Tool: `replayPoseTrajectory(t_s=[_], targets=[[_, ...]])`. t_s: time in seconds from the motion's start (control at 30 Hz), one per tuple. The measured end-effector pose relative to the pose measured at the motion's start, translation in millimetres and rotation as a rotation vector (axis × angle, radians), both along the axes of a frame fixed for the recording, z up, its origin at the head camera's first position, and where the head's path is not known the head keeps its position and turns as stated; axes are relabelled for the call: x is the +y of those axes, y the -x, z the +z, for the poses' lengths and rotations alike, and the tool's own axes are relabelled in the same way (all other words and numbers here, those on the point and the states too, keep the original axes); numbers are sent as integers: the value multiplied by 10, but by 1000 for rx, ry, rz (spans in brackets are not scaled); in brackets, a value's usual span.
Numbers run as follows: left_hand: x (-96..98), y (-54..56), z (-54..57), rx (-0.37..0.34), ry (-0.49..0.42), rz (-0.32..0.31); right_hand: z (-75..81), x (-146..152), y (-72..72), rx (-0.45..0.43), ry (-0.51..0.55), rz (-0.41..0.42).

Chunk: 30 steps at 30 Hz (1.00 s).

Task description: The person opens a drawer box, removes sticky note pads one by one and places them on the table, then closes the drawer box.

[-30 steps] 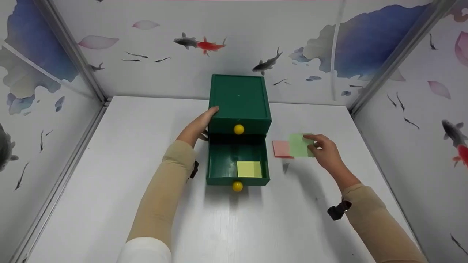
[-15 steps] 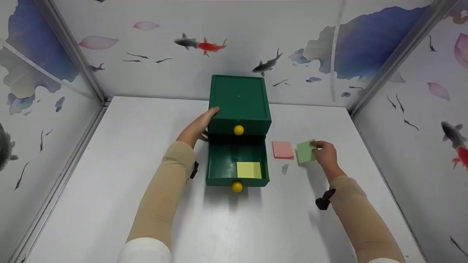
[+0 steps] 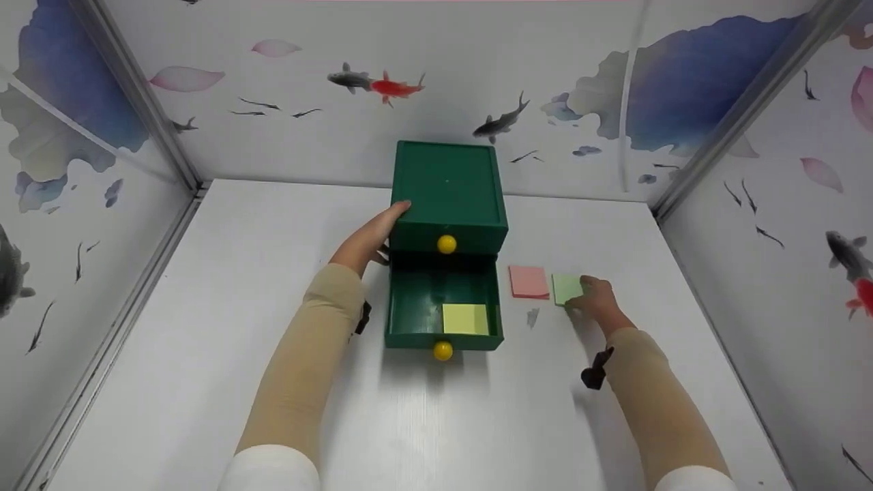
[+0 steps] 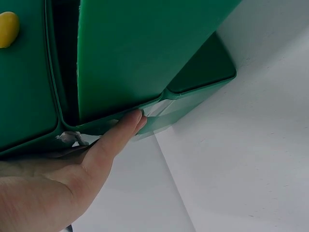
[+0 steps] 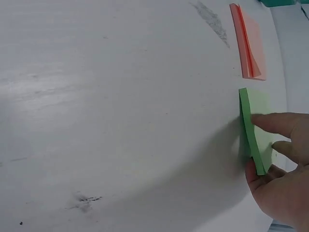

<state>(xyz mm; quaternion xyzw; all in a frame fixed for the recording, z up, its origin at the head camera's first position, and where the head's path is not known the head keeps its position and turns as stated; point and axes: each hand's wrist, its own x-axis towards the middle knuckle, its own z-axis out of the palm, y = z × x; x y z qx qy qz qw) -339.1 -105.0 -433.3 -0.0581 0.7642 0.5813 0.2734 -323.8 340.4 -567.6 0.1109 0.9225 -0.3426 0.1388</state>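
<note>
Head view and right wrist view agreed: the right hand had its grip closed on the green note pad, thumb at the pad's near edge and a finger across it. With 12 o'clock pointing away from the person, the pad reached out from that grip between 9 and 10 o'clock. It looked nearly square, so no long axis stood out; whether it lay fully flat on the desk could not be told.

Just beyond, along much the same line, lay the pink note pad, apart from the green one by a narrow gap and nearer the right hand than the left. A grey scuff marked the desk close to the pink pad, at about its 6 o'clock.

Farther out, at roughly 9 o'clock from the grip, the extended lower drawer held the yellow note pad in its front right part.

The green cabinet stood at about 10 o'clock. At its far side, the left hand lay against it, thumb over the top edge, not clamped on any pad.
</note>
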Motion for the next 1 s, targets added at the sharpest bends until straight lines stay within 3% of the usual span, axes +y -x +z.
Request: replayPoseTrajectory(t_s=[0.23, 0.5, 1.0], targets=[[-1, -1, 12, 4, 12, -1, -64, -28, 16, 48, -245, 160], [22, 12, 10, 2, 7, 4, -74, -73, 41, 61, -284, 199], [14, 16, -8, -4, 13, 17, -110, -188, 63, 67, -278, 79]])
